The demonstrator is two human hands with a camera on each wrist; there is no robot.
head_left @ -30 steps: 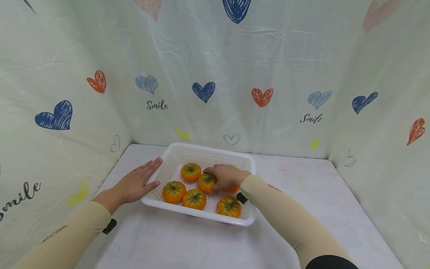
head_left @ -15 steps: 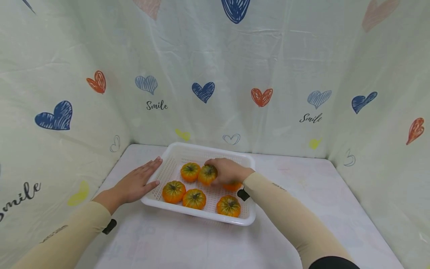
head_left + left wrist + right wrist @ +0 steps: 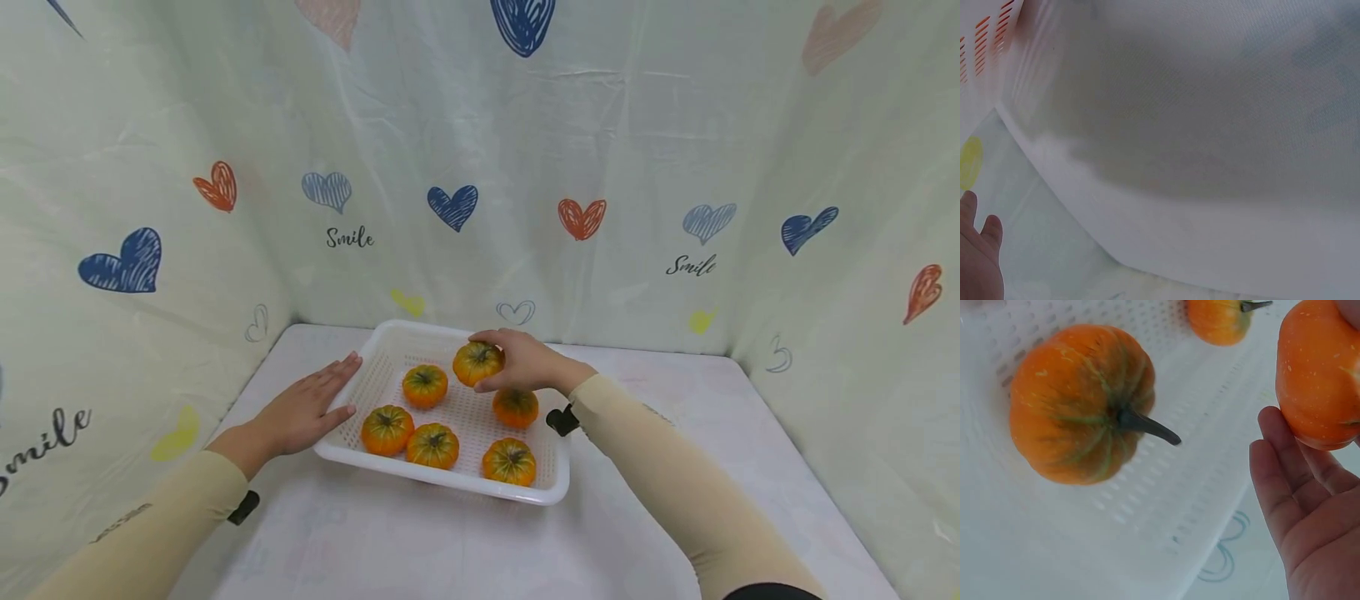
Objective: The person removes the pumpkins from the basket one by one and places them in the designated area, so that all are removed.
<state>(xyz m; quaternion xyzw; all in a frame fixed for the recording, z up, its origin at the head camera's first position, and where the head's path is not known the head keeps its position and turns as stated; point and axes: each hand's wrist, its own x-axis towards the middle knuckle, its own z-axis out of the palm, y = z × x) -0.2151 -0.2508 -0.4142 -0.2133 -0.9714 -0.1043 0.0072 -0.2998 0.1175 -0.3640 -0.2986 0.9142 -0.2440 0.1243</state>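
Note:
A small orange pumpkin (image 3: 477, 363) with a green-streaked top is pinched between the fingers and thumb of my right hand (image 3: 528, 360), raised over the back of a white perforated plastic basket (image 3: 442, 477). In the right wrist view the pumpkin's underside (image 3: 1316, 375) shows above my fingers. My left hand (image 3: 303, 408) lies with straight fingers at the basket's left rim. Several other pumpkins sit inside: one at back left (image 3: 425, 386), two at front left, one at front right (image 3: 509, 462). Another pumpkin (image 3: 515, 407) rests below my right hand.
The basket stands at a slant on a white-covered table (image 3: 375, 542). Behind and beside the table hangs a pale curtain (image 3: 637, 150) printed with hearts and the word Smile. In the left wrist view the basket's slotted side (image 3: 985, 44) shows at the top left.
My right hand has lifted the pumpkin from the basket's middle and carried it up, back and slightly right. The pumpkin under that hand now shows more fully. My left hand has stayed put.

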